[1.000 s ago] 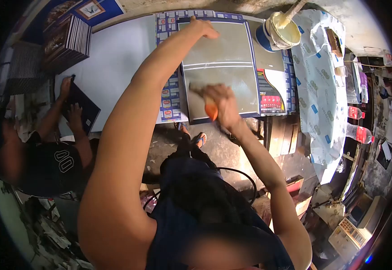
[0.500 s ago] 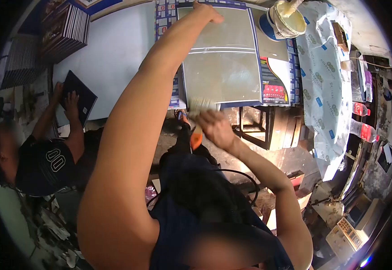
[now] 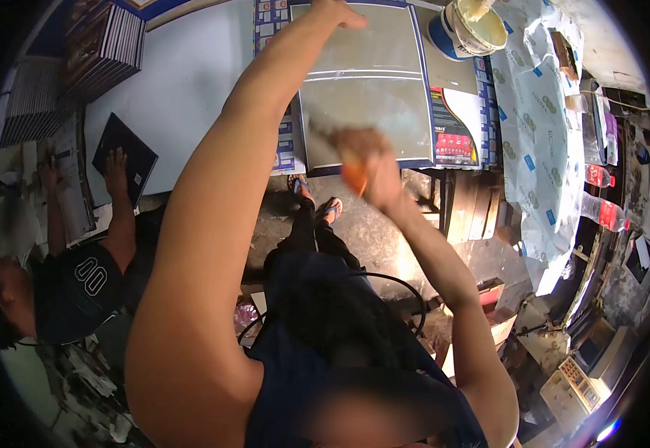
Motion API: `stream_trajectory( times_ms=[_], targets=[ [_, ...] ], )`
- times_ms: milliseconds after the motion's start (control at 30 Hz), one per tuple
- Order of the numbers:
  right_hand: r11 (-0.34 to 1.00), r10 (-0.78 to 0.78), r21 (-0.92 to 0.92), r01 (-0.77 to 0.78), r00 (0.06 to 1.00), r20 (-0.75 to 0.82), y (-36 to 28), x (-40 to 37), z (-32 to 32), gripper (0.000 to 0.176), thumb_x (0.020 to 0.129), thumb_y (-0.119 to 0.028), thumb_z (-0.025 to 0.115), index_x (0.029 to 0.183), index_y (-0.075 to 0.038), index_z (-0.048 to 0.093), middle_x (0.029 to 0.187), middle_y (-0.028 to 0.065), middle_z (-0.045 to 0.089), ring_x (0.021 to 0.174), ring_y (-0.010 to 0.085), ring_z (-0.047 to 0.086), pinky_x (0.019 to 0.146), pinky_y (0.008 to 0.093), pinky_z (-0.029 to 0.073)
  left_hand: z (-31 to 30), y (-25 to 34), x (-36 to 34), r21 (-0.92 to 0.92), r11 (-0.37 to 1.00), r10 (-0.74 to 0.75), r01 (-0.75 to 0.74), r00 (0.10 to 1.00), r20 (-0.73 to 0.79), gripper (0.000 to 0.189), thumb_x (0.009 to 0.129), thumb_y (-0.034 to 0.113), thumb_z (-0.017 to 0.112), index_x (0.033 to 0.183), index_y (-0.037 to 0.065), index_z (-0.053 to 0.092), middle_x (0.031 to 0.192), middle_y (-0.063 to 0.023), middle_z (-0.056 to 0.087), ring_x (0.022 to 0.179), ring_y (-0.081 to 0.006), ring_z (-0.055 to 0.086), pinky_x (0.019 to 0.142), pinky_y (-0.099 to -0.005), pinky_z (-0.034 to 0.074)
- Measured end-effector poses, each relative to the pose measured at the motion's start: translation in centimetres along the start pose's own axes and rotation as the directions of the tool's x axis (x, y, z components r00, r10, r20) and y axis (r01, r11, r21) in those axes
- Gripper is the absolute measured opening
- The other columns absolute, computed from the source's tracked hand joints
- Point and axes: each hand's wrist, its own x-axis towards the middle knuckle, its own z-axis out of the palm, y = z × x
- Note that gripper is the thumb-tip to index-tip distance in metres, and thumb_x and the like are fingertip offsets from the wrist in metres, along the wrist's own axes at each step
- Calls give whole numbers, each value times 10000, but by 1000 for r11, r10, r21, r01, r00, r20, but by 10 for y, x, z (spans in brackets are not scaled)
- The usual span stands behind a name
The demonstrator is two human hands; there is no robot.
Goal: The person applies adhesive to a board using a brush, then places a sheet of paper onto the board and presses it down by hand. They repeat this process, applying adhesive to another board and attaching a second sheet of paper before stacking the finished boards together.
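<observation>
A flat grey-brown board point(image 3: 369, 108) with white strips and a dark border lies on the work table. At its far edge rests my left hand point(image 3: 340, 13), fingers stretched out and partly cut off by the frame's top. Closed round the orange handle of a wide brush point(image 3: 354, 176), my right hand point(image 3: 369, 149) is over the board's near part. Motion blurs the brush head, so its contact with the surface cannot be told. To the right of the board stands a white and blue bucket point(image 3: 468, 31) of pale paste with a stick or handle in it.
At the left a co-worker point(image 3: 78, 287) has one hand on a dark book cover point(image 3: 125, 160) on a white table point(image 3: 190, 82). Stacked books point(image 3: 108, 56) stand behind. Printed wrapping sheet point(image 3: 534, 149), bottles point(image 3: 605, 213) and a desk phone point(image 3: 573, 396) are at the right.
My right hand and the brush have moved up from the board's near edge to over its surface. One of the co-worker's hands has moved left, off the dark cover.
</observation>
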Motion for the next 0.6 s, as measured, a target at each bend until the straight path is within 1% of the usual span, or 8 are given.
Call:
stream_trajectory(
  times_ms=[100, 167, 200, 333, 433, 500, 533, 600],
  targets=[
    [994, 88, -44, -101, 968, -236, 44, 50, 20, 375, 721, -47, 597, 1093, -34, 647, 1081, 127, 657, 965, 335, 599, 874, 416, 478, -2, 1, 1, 22, 1000, -7, 7, 1000, -7, 640, 926, 568, 333, 1449, 212, 432, 1547, -44, 326, 1446, -253, 263, 1146, -653, 82],
    [995, 96, -27, -95, 995, 40, 64, 36, 71, 390, 713, -50, 598, 1099, -73, 652, 1083, 128, 659, 990, 327, 594, 887, 403, 467, -2, 3, 2, 19, 1000, -1, 1, 1000, -12, 641, 925, 568, 335, 1446, 209, 435, 1544, -47, 332, 1439, -255, 275, 1142, -637, 101],
    [980, 199, -8, -199, 979, 43, 28, 26, 66, 326, 736, -57, 602, 1057, -70, 659, 1032, 125, 676, 978, 321, 618, 872, 415, 466, -2, 2, 3, 18, 1000, 0, 0, 1000, -13, 641, 925, 569, 337, 1445, 208, 437, 1542, -49, 335, 1436, -255, 281, 1141, -628, 111],
    [988, -6, 151, -25, 980, 200, -44, -33, 45, 342, 707, -37, 609, 1046, -49, 653, 982, 122, 665, 906, 307, 626, 844, 414, 477, -5, 1, 7, -5, 1000, 10, -10, 1000, -21, 642, 923, 571, 342, 1439, 202, 445, 1534, -57, 347, 1422, -258, 304, 1134, -596, 150],
    [981, -53, 194, 24, 988, 145, -18, -20, 28, 350, 717, -44, 614, 1065, -48, 655, 999, 124, 662, 903, 297, 633, 826, 406, 487, -5, -1, 6, -28, 1000, 12, -13, 1000, -24, 643, 921, 572, 346, 1434, 199, 450, 1529, -62, 356, 1412, -260, 322, 1129, -572, 180],
    [996, -86, 9, 88, 985, -147, 4, 27, 14, 335, 736, -55, 616, 1068, -65, 663, 1011, 105, 666, 890, 291, 629, 792, 400, 483, -3, -1, 2, -33, 999, 10, -11, 1000, -19, 644, 920, 573, 349, 1431, 196, 454, 1525, -66, 363, 1406, -261, 334, 1126, -556, 199],
    [995, -64, -86, 45, 969, -240, 21, 47, 19, 329, 747, -62, 608, 1069, -92, 670, 1002, 96, 670, 896, 304, 623, 801, 401, 476, -3, -3, 3, -40, 999, 10, -11, 1000, -18, 644, 920, 573, 350, 1430, 195, 456, 1523, -68, 366, 1402, -262, 340, 1125, -548, 209],
    [997, 57, -43, -68, 973, -222, 47, 73, 38, 314, 749, -75, 619, 1058, -96, 665, 1001, 100, 674, 916, 314, 623, 817, 416, 469, -3, -4, 5, -37, 999, 9, -9, 1000, -12, 644, 919, 574, 353, 1427, 192, 460, 1519, -72, 372, 1395, -263, 351, 1121, -532, 229]
  ],
)
